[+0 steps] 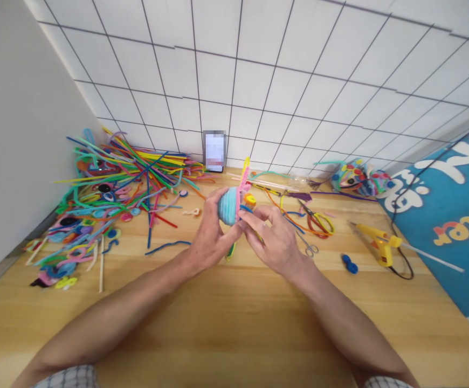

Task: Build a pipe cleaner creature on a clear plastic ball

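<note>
Above the middle of the wooden table [234, 318] my left hand [210, 234] is closed round a light blue coiled pipe-cleaner shape [228, 206]. A pink and yellow pipe-cleaner piece [243, 180] stands up from its right side. My right hand [273, 237] pinches at the right edge of the same shape, fingers pressed together near small orange and yellow coils [250, 200].
A heap of coloured pipe cleaners [125, 178] and coiled bits covers the table's left back. A phone [214, 151] leans on the tiled wall. Scissors [309, 249], a yellow glue gun [378, 242] with cord, blue coils [350, 264] and finished coiled pieces [359, 180] lie right. A blue mat [448, 215] borders the right edge.
</note>
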Demonstrator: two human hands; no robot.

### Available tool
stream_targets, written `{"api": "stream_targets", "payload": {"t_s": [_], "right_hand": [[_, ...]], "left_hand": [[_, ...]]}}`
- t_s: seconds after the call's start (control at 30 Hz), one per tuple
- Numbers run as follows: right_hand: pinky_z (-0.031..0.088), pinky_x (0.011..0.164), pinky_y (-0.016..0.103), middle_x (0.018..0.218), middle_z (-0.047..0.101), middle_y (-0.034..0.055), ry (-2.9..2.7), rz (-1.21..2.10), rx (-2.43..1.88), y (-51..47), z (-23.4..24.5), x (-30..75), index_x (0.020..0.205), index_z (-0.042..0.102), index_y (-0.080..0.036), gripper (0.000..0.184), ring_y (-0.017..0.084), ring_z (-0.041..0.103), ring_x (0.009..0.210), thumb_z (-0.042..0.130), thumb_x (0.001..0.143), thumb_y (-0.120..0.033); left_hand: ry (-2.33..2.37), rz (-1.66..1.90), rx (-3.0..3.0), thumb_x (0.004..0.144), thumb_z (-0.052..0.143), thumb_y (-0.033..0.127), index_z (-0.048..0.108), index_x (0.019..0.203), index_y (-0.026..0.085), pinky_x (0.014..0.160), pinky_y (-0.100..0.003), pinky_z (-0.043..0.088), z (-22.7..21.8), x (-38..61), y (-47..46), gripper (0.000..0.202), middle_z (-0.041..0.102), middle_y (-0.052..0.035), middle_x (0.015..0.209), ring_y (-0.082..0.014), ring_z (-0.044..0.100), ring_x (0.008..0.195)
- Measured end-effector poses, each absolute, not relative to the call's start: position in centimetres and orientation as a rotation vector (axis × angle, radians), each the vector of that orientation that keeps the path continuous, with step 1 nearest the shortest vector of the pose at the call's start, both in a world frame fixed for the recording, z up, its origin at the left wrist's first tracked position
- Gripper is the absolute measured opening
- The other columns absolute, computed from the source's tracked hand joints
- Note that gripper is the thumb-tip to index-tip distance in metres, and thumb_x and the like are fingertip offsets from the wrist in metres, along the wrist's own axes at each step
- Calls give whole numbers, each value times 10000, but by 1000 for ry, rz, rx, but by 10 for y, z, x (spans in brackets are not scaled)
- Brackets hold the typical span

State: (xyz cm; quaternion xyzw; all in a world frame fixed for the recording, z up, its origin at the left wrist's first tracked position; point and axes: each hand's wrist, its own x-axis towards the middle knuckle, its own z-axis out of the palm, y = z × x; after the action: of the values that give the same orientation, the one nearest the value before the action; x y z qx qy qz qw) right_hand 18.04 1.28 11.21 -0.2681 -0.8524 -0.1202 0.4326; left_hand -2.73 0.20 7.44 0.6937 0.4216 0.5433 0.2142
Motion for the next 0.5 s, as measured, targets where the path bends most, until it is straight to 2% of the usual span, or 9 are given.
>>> {"api": "stream_targets", "payload": {"t_s": [0.2, 0.37, 0.5], "right_hand": [[678, 844, 377, 1148, 775, 85, -2124, -256, -672, 10, 114, 179, 1528, 686, -271, 481, 231, 762, 981, 716, 1079, -102], [703, 901, 428, 1212, 789, 95, -2144, -154, -725, 7, 117, 179, 1558, 647, -295, 491, 254, 794, 1050, 688, 1098, -128], [708, 904, 436, 1163, 800, 98, -2154, -154, -720, 4, 119, 178, 1537, 657, -262, 450, 262, 801, 1042, 659, 1108, -124]], "left_hand": [[1200, 1531, 1967, 1126, 701, 470, 351, 1701, 241, 1360, -581, 477, 75, -27, 3, 711, 523, -196, 1676, -363, 540, 1599], [1222, 1531, 1986, 1124, 706, 517, 355, 1701, 255, 1350, -577, 484, 75, -27, 4, 724, 532, -192, 1667, -358, 547, 1595], [1230, 1545, 2028, 1133, 692, 497, 350, 1701, 250, 1351, -583, 484, 75, -27, 4, 708, 528, -198, 1667, -354, 541, 1600]]}}
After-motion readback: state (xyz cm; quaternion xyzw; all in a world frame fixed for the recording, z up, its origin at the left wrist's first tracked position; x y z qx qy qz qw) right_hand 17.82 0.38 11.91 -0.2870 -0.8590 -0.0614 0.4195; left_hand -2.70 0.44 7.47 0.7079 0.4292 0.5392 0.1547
